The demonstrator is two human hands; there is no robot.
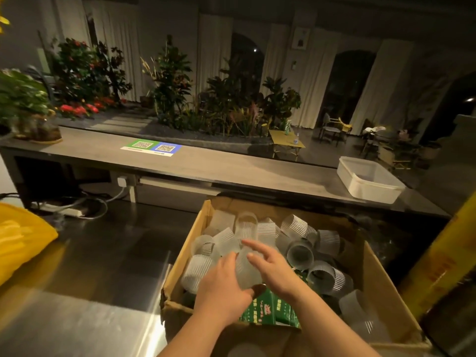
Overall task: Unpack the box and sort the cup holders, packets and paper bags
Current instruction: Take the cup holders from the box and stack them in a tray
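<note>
An open cardboard box (381,274) stands on a steel counter, filled with several translucent ribbed cup holders (298,253). Both my hands are inside it near the front. My left hand (221,287) grips one cup holder (246,271), fingers over its left side and thumb under it. My right hand (270,266) rests on the same holder from the right with fingers straight and spread. Green printed packets (270,310) lie in the box just below my hands.
The steel counter (98,266) stretches left of the box, with a yellow bag (20,240) at its left edge. Behind runs a grey shelf (219,168) holding a white plastic tub (368,179) and QR code stickers (152,147). A yellow object (443,266) leans at right.
</note>
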